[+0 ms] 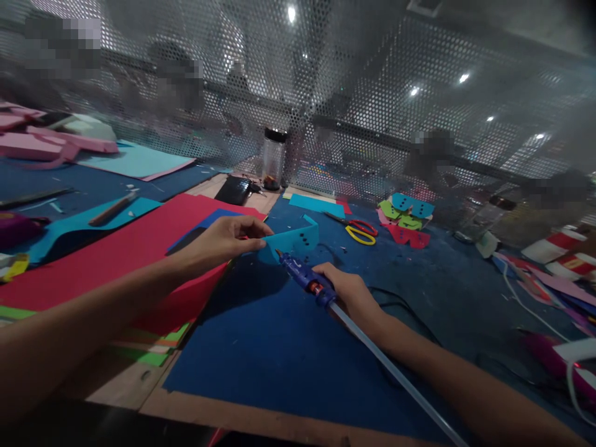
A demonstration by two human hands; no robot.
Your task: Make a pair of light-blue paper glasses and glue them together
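Observation:
Between thumb and fingers, my left hand (228, 239) pinches one end of a light-blue paper strip (302, 238), which is bent and has several dark spots. My right hand (349, 285) is wrapped round a purple hot glue gun (300, 273). A long clear glue stick (386, 363) runs out of the gun's back toward the lower right. The gun's tip lies close to the strip near my left fingers; I cannot tell whether they touch. Beneath both is a dark blue sheet (261, 347).
Red sheets (139, 248) lie stacked at left. Scissors (361, 233), a clear jar (273, 158) and cut-out paper pieces (407, 217) are farther back. A perforated metal screen (326, 93) stands behind. A black cord (405, 304) trails by my right forearm.

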